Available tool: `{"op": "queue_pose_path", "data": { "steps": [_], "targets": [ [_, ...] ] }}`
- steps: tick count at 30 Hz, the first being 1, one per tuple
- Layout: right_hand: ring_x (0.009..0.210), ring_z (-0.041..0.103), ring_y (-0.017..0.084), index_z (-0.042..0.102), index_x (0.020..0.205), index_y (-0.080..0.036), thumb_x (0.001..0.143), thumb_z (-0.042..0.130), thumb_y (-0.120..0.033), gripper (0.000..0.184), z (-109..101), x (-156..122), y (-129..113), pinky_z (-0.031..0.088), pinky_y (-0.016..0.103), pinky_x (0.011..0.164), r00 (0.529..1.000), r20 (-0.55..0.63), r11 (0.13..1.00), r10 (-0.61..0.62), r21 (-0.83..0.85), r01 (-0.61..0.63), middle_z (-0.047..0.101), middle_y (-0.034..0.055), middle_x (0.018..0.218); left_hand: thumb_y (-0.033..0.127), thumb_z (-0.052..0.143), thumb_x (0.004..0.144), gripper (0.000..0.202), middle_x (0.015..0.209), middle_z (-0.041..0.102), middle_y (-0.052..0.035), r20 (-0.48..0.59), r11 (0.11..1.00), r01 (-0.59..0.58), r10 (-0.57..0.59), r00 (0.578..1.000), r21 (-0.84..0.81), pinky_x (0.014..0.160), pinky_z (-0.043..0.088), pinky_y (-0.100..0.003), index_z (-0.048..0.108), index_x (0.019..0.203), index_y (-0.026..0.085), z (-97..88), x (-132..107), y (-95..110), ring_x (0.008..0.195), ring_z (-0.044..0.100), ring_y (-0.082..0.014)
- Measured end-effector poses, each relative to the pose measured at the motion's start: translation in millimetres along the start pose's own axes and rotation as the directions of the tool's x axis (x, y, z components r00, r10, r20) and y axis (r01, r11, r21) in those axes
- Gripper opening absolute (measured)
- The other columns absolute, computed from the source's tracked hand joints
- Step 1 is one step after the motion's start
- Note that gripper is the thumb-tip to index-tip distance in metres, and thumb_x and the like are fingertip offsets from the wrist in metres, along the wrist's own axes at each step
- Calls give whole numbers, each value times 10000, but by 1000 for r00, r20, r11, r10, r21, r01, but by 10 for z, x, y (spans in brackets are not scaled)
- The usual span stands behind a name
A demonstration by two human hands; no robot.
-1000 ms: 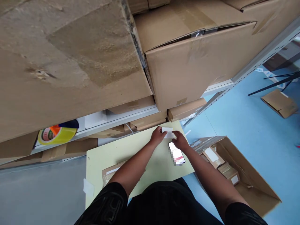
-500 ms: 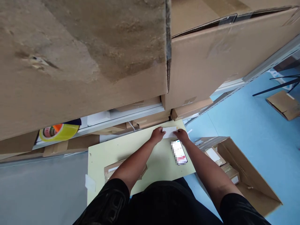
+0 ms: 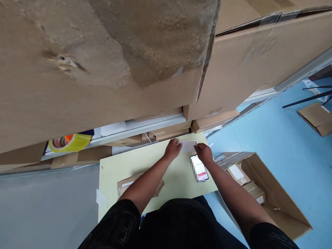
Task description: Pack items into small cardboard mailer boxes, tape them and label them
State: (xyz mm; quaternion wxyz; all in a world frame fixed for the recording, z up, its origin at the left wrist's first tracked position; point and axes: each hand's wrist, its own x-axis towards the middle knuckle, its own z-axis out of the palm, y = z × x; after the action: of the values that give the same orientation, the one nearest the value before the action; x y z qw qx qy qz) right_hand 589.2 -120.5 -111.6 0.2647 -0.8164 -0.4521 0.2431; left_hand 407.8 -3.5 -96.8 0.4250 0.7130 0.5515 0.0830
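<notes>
Between my two hands a small white rectangular sheet, like a label, is held by its two ends above the table. My left hand is closed on its left end, and my right hand pinches its right end, where a small yellow mark shows. Just below the sheet a lit smartphone lies face up on the pale yellow-green table. A small cardboard box with a white label lies on the table, partly hidden under my left forearm.
Big cardboard boxes on a shelf loom overhead and in front. A yellow tape roll sits on the shelf at left. On the blue floor at right stands an open carton holding smaller boxes; a flattened box lies farther off.
The view has shifted slightly, so the overhead boxes appear farther right. My right hand has turned more closed around the sheet's end. Both hands still hold the white sheet.
</notes>
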Motion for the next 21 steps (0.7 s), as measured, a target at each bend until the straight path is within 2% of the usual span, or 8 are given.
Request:
{"op": "queue_pose_path", "data": {
  "steps": [2,4,6,8,10,13,17,21],
  "targets": [
    [744,616,194,666,749,-212,947,488,-384,317,63,-86,-126,443,288,712,997,-13,997,-76,16,76,690,70,823,426,593,951,232,1055,708,-69,54,996,-31,36,998,-87,855,522,-312,649,990,204,-65,-142,29,930,670,-189],
    [893,667,222,726,982,-210,916,539,-342,238,160,-178,-263,502,324,835,982,38,979,-185,92,181,737,88,1000,521,561,959,320,989,725,-49,157,972,19,18,987,-233,774,546,-287,639,1006,214,-127,-286,45,899,699,-185],
    [1068,666,248,688,1219,-226,846,602,-276,386,267,-258,-371,516,375,953,934,147,933,-325,210,292,726,87,1193,558,560,952,352,939,735,-36,215,939,121,-52,975,-323,683,546,-257,616,1009,216,-194,-385,28,834,721,-174],
    [1198,629,259,634,1341,-242,788,617,-216,553,362,-304,-424,500,414,1034,882,242,896,-405,298,330,681,83,1326,507,577,952,301,841,730,-22,176,936,208,-162,971,-284,622,523,-241,599,936,207,-272,-419,-28,716,717,-160],
    [1270,591,262,625,1366,-242,773,603,-191,596,432,-295,-425,475,434,1085,873,293,906,-391,291,308,650,87,1380,403,590,946,225,722,701,-4,91,952,260,-248,965,-161,588,491,-237,587,844,202,-359,-402,-113,596,683,-147],
    [1314,534,278,615,1387,-198,827,573,-207,561,508,-179,-408,440,439,1115,891,334,951,-309,95,294,629,121,1390,312,585,928,173,630,669,9,29,960,282,-281,959,-8,575,457,-239,605,795,203,-471,-360,-247,533,655,-146],
    [1233,529,313,465,1521,-124,895,516,-217,635,612,37,-472,471,415,1010,909,390,930,-150,-255,263,593,180,1362,392,523,968,299,609,683,-11,61,957,284,-287,956,52,611,459,-243,651,772,205,-524,-328,-357,591,681,-165],
    [1201,513,307,339,1594,-165,898,515,-198,718,699,139,-538,461,378,946,892,448,878,-65,-399,265,553,172,1359,436,537,956,356,662,710,-33,80,952,300,-304,949,59,657,474,-251,659,716,201,-526,-231,-445,653,706,-178]
  ]
}}
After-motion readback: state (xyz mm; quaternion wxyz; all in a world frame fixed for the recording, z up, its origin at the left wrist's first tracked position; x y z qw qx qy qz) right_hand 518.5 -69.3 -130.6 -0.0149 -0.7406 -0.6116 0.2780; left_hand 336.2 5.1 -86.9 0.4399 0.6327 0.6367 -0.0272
